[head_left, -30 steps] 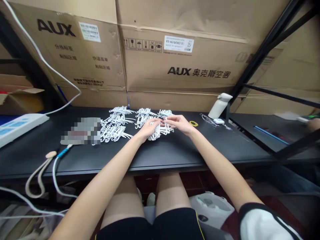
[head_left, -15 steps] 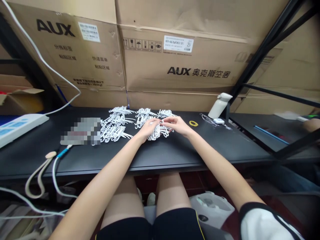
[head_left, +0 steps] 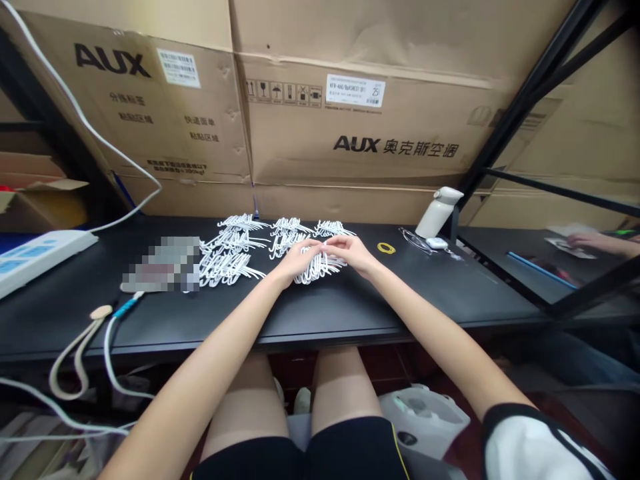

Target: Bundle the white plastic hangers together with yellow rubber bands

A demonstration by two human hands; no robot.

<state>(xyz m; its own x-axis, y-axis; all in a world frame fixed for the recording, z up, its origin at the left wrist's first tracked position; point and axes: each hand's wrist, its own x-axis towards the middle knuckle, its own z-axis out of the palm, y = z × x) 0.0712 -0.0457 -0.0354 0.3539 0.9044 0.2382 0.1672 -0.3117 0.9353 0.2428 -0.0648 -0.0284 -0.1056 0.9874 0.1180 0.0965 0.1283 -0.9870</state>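
Both of my hands meet over a bundle of small white plastic hooks [head_left: 320, 267] lying on the black table [head_left: 350, 307]. My left hand [head_left: 295, 261] rests on the bundle's left side with fingers curled over it. Fingertips of my right hand [head_left: 353, 252] pinch the bundle's top right. Several more bundles of white hooks [head_left: 230, 250] lie in rows to the left and behind, near the cardboard.
Big AUX cardboard boxes [head_left: 310, 127] wall off the table's back. A yellow rubber band [head_left: 385, 248], a white bottle [head_left: 437, 210] and clear glasses [head_left: 417, 240] lie to the right. A white power strip [head_left: 35, 257] and cables [head_left: 107, 320] sit left. Another person's hand [head_left: 595, 241] is far right.
My hands have stayed on the same bundle, with the fingers shifting slightly closer together. The other person's hand at far right has reached further into view.
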